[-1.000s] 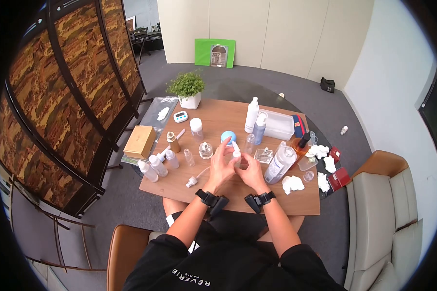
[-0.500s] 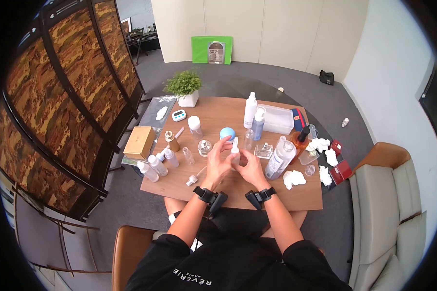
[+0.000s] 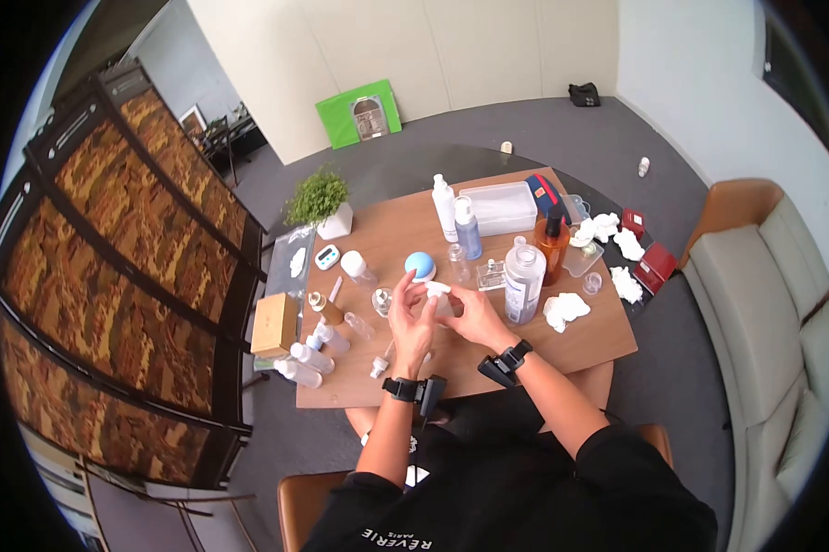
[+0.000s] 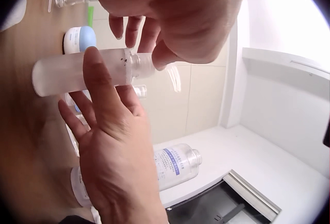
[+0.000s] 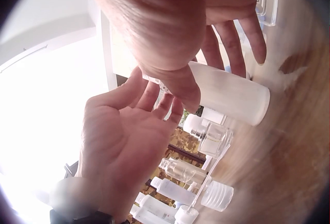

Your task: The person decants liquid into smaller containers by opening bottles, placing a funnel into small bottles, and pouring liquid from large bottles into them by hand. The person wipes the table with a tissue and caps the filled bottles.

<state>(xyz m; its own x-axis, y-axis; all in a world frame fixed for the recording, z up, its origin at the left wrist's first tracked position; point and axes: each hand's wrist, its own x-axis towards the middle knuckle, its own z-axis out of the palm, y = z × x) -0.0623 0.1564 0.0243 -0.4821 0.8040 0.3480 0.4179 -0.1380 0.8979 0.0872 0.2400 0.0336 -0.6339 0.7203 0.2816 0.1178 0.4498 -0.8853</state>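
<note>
Both hands meet over the table around a frosted bottle with a white top. My left hand pinches the bottle's top between thumb and fingers. Around the bottle's body, thumb on one side and fingers on the other, my right hand grips it. In the right wrist view the bottle's base points toward the table side, and the left hand covers the neck. A blue-lidded jar stands just behind the hands. Near the left wrist lies a loose white pump head.
Left on the table are several small bottles, a glass perfume bottle and a timer. To the right stand a large clear bottle and an amber pump bottle, with crumpled tissue. Behind are a clear box and a potted plant.
The head view has tilted and turned, shifting the whole scene. The bottle's white top pointed upward before and now lies crosswise under the left fingers. Both hands keep hold of the bottle.
</note>
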